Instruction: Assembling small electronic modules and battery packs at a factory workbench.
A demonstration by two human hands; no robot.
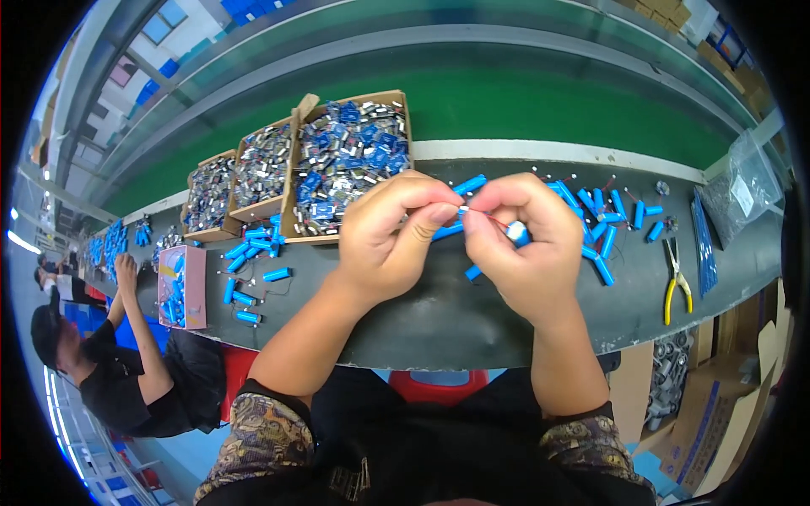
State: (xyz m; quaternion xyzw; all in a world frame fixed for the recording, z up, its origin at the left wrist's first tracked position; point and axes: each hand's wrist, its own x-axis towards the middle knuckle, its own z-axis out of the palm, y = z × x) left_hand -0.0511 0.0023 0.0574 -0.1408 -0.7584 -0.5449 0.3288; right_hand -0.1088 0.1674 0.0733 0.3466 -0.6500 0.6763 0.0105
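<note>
The blue battery [522, 237] sits within the curled grip of the right hand [540, 255], over the desk [447, 325], right of the small white piece [463, 208] that the left hand [384, 238] pinches against the right fingertips. Fingers hide most of the battery, so its long axis is hard to judge.

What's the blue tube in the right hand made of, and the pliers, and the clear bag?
Blue tube: probably plastic wrap outside, smooth and bright; the inside is hidden.
Pliers: likely metal, grey at the tips, with yellow handles, maybe plastic or rubber.
Clear bag: seems thin, glossy plastic, because it's crinkled, see-through and catches light.
</note>
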